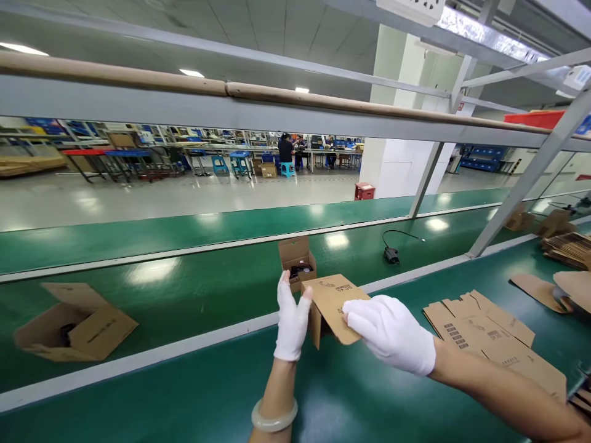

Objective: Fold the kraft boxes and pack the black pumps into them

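My right hand (390, 332), in a white glove with bare fingertips, grips a partly folded brown cardboard box (335, 301) by its printed top panel. A side panel hangs down at the box's left, and the inside is mostly hidden. Beside that left edge is my left hand (292, 320), gloved the same way, thumb and fingers apart. Its thumb tip overlaps the box's corner; whether it touches is unclear. Just beyond, a small box (302, 271) stands with its lid up and a dark item inside.
Flat printed cardboard blanks (494, 341) lie at right. A black adapter with a cable (390, 253) rests on the green belt (207, 295). Another opened box (78, 323) sits at left. A slanting metal post (521, 178) rises at right, and a rail (277, 111) crosses above.
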Demonstrator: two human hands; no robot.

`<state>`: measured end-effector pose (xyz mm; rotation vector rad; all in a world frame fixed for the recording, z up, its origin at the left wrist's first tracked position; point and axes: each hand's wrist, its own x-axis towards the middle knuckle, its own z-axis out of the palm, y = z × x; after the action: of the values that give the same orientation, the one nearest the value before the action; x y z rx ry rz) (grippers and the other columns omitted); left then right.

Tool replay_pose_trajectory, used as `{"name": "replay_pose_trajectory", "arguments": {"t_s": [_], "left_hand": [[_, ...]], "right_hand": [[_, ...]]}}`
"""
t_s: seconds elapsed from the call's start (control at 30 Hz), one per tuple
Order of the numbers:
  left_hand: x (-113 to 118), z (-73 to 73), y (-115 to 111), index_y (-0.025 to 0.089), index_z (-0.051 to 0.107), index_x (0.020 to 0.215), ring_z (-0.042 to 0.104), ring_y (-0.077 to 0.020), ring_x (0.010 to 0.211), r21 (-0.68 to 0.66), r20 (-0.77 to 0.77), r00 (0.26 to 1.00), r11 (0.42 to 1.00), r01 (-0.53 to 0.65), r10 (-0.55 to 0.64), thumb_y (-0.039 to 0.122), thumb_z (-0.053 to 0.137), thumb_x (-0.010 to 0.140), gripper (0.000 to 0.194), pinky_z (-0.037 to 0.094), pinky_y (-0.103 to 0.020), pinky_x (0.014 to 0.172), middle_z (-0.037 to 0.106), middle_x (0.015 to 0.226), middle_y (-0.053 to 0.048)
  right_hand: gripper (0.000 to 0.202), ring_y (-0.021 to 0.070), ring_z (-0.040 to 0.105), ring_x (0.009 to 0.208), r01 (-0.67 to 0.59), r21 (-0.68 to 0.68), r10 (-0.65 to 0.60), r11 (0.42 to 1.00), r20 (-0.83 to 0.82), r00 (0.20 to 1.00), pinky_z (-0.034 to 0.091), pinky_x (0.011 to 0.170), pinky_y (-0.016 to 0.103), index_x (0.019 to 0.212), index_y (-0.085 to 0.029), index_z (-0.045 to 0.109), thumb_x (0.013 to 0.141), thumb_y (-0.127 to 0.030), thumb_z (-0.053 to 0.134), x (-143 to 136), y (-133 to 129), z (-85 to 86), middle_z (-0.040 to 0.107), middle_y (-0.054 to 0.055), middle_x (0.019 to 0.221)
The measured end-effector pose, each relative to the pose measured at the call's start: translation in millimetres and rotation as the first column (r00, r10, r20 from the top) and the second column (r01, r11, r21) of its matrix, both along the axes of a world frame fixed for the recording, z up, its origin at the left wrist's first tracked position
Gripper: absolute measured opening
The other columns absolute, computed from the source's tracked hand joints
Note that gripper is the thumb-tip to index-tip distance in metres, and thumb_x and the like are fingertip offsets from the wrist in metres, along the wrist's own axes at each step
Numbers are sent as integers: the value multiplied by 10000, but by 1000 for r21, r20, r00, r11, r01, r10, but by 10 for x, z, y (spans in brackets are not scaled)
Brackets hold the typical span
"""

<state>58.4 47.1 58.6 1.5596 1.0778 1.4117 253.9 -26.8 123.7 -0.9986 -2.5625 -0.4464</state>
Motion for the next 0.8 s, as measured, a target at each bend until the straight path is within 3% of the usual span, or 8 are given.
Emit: {"name": "replay_pose_trajectory", "arguments": {"t_s": [0.07,0.17,0.23,0.4,0.47,0.57,0.67,0.8], "left_hand": [[-85,112,-84,263,305,1416,208,-315,1405,102,-156,976,980,168,-151,621,538,805,745,188,-521,1140,293,1504,-103],[-130,193,-137,270,583,1184,353,-308,1337,187,-407,876,914,359,-261,466,607,820,415,169,-553,1137,573,1290,-68],[-114,160,-97,262,658,1031,509,-271,1204,202,-460,865,925,323,-201,323,523,882,209,306,-519,1082,678,1102,-51],[-235,-95,170,220,696,966,611,-279,1041,137,-554,832,984,115,-20,289,490,852,245,459,-474,950,691,1068,-86],[-402,-169,263,200,695,971,624,-284,1012,63,-601,799,998,17,24,334,478,852,281,475,-463,935,689,1063,-98],[-699,-157,300,189,667,1052,610,-295,1053,-68,-639,769,995,-77,16,404,468,852,354,483,-444,930,675,1094,-102],[-911,10,199,194,570,1227,547,-318,1161,-102,-604,794,981,-163,69,477,541,806,508,463,-458,968,599,1244,-106],[-900,295,-51,280,526,1264,505,-324,1205,-74,-416,862,934,-350,290,513,525,828,494,419,-524,1009,536,1323,-58]], "right_hand": [[192,200,557,789,30,-27,-32,999,-73,997,419,666,313,993,-165,570,880,-116,422,51,81,38,604,84,914],[231,195,561,752,77,-85,-85,993,-96,992,415,704,316,982,-184,598,837,-125,427,46,199,48,619,65,846],[255,186,545,703,118,-96,-126,988,-81,989,398,700,314,954,-185,609,812,-101,415,1,300,10,613,50,784],[211,175,551,777,206,-221,-248,953,-182,951,386,735,288,963,-202,592,807,-124,472,2,768,-112,602,17,843],[256,171,553,927,371,-332,-451,867,-210,867,388,819,270,1091,-235,556,840,-208,513,153,1087,-153,598,13,1003],[416,248,491,1114,643,-410,-741,647,-141,656,366,912,345,1272,-221,455,883,-358,513,535,1629,-279,510,87,1244],[564,340,492,1102,761,-468,-870,450,-36,493,380,881,421,1286,-111,437,839,-423,584,926,2054,-534,495,200,1232],[547,329,545,1021,803,-539,-934,254,77,348,407,843,417,1177,-46,501,813,-429,642,1149,2283,-954,550,218,1103]]}}
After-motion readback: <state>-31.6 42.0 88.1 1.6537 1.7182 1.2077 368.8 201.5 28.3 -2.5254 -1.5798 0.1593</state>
